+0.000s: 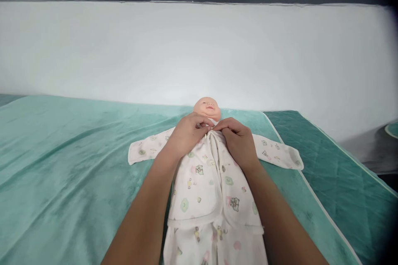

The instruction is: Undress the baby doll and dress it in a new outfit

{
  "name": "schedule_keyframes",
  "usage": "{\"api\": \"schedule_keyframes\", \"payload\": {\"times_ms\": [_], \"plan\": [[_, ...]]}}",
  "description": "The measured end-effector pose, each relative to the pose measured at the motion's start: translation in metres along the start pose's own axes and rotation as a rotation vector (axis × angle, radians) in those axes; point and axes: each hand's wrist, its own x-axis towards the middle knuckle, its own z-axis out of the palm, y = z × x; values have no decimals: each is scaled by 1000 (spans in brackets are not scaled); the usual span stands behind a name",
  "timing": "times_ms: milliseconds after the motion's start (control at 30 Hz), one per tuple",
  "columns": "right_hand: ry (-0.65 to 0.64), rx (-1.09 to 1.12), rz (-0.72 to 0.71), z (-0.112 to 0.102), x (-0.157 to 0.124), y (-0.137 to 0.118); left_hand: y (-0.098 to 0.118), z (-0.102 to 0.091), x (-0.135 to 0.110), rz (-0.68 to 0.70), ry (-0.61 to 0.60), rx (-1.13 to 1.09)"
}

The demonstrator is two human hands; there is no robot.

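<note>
A baby doll (207,107) lies on its back, its head at the far end. It wears a white baby jacket (194,192) with small animal and green prints, over matching trousers (236,246). The sleeves stretch out to both sides. At the collar, just below the doll's chin, my left hand (189,130) pinches the jacket's edge. My right hand (238,136) faces it, thumb and forefinger closed on the other side of the collar. The fingertips of both hands nearly meet. Below them the jacket's front edges lie close together, parting slightly toward the hem.
A light green blanket (77,165) with soft folds covers the surface under the doll. To the right, a darker green quilted cover (336,165) shows beyond its pale edge. A white wall (186,49) rises behind the doll's head, with a dark band along its top.
</note>
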Motion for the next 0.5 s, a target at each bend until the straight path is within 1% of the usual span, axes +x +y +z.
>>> {"api": "schedule_keyframes", "payload": {"times_ms": [167, 267, 400, 500], "plan": [[-11, 1, 18, 1, 1, 0, 2, 0, 0, 26, 18, 195], [-14, -1, 12, 1, 2, 0, 1, 2, 1, 33, 21, 245], [-28, -19, -16, 0, 1, 1, 0, 4, 1, 32, 28, 201], [-32, -41, -37, 0, 0, 0, 1, 4, 1, -25, 19, 104]]}}
